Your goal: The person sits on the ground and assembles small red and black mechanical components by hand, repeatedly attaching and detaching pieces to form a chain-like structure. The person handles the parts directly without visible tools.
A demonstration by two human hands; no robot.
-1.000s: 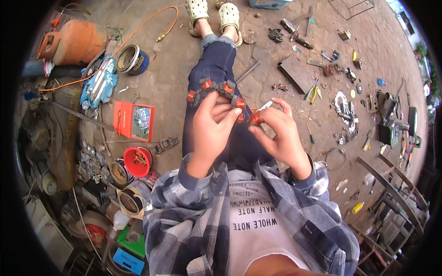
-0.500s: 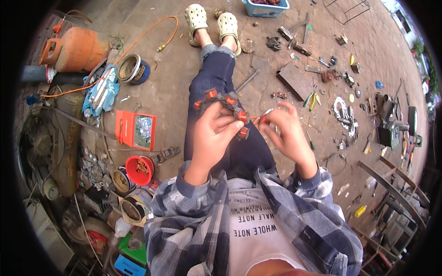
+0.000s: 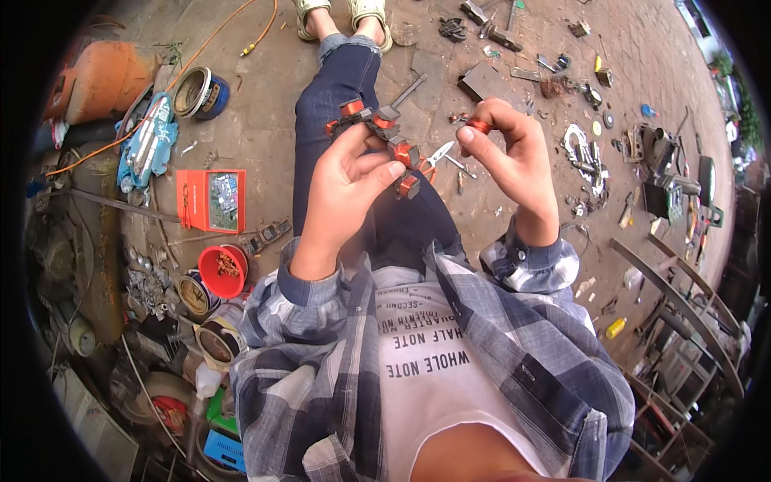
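Note:
My left hand [image 3: 344, 178] is closed around a dark motor stator [image 3: 384, 132] with copper-wound poles, held above my thighs. Several of its red-brown coils stick out past my fingers. To the right of it and apart from it, my right hand [image 3: 514, 153] pinches a small bundle of copper wire [image 3: 479, 126] between thumb and fingers. A pointed silver tool with orange handles, like scissors [image 3: 438, 154], shows by my right thigh between the two hands; its handles are partly hidden.
On the left are a red bowl [image 3: 210, 271] with copper scraps, a red box [image 3: 191, 201], an open can [image 3: 193, 92] and an orange gas cylinder [image 3: 112, 84]. A metal block [image 3: 482, 83], hammers [image 3: 504, 38] and metal parts [image 3: 585, 157] lie on the right-hand ground.
My right hand has moved up and away from the stator, with the copper wire in its pinch. The left hand still holds the stator. The whole view has shifted.

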